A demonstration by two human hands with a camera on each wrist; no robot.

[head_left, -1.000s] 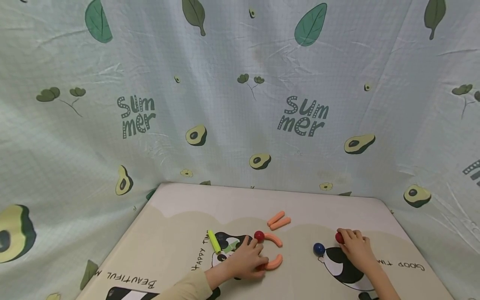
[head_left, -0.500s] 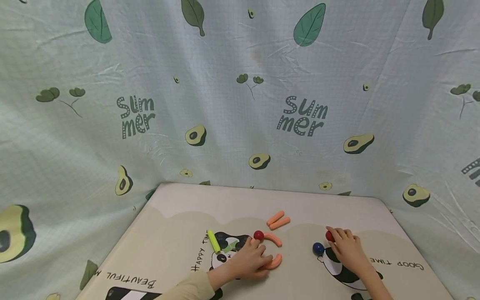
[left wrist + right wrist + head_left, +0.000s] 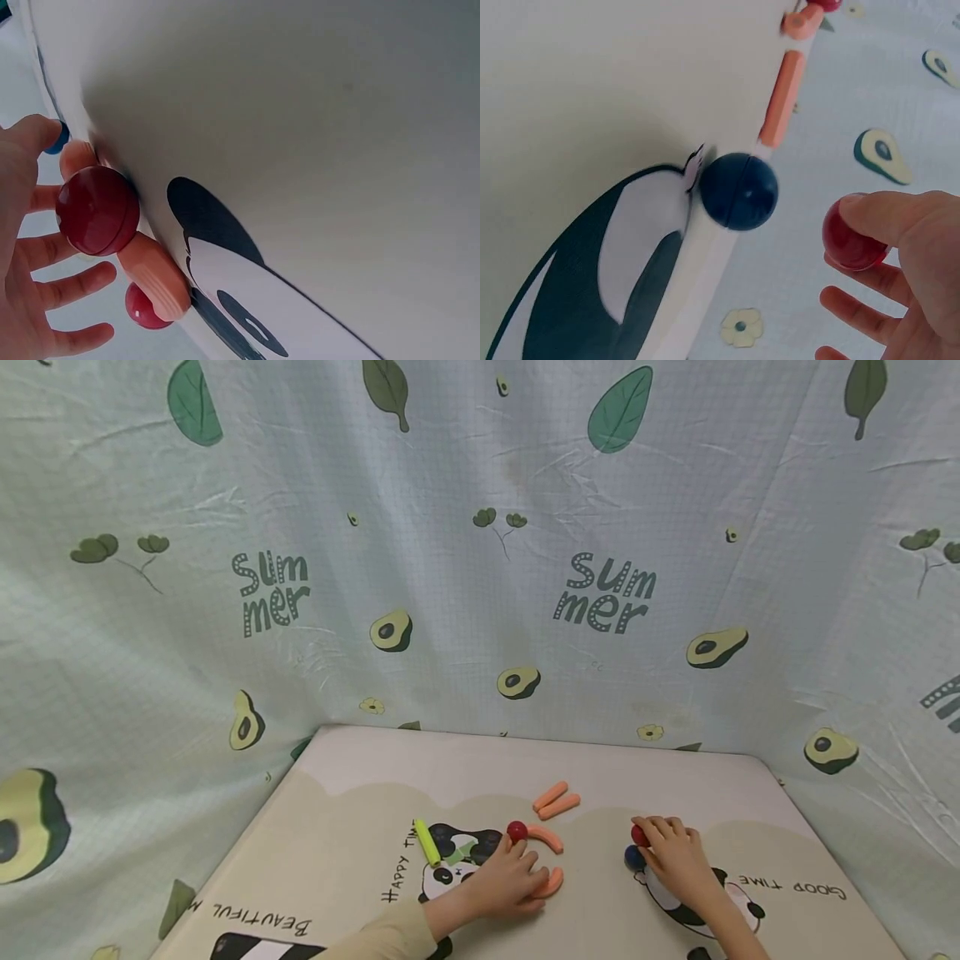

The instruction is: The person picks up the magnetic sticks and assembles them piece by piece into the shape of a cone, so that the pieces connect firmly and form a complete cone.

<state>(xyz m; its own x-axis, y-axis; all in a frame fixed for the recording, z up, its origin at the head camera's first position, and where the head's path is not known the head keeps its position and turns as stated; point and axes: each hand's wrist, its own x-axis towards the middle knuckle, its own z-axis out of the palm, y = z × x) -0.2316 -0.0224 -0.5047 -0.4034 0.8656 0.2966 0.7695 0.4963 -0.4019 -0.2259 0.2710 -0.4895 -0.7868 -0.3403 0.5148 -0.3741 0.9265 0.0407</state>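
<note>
My right hand [image 3: 677, 858] pinches a red ball [image 3: 855, 234] between thumb and fingers. A dark blue ball [image 3: 739, 191] sits on the table just in front of it. My left hand [image 3: 506, 883] has its fingers spread out beside another red ball [image 3: 97, 210], which that hand hides in the head view. A curved orange stick [image 3: 551, 882] shows at its fingertips. Farther back, a third red ball [image 3: 517, 831] lies against the end of a second curved orange stick [image 3: 546, 838].
Two straight orange sticks [image 3: 559, 806] lie farther back on the printed table [image 3: 450, 768]. A yellow-green stick [image 3: 427, 842] is left of my left hand. A curtain with avocado prints [image 3: 465, 610] hangs behind the table.
My right hand has carried its red ball leftward, close to the blue ball. My left hand has shifted slightly to the right; the orange sticks stay in place.
</note>
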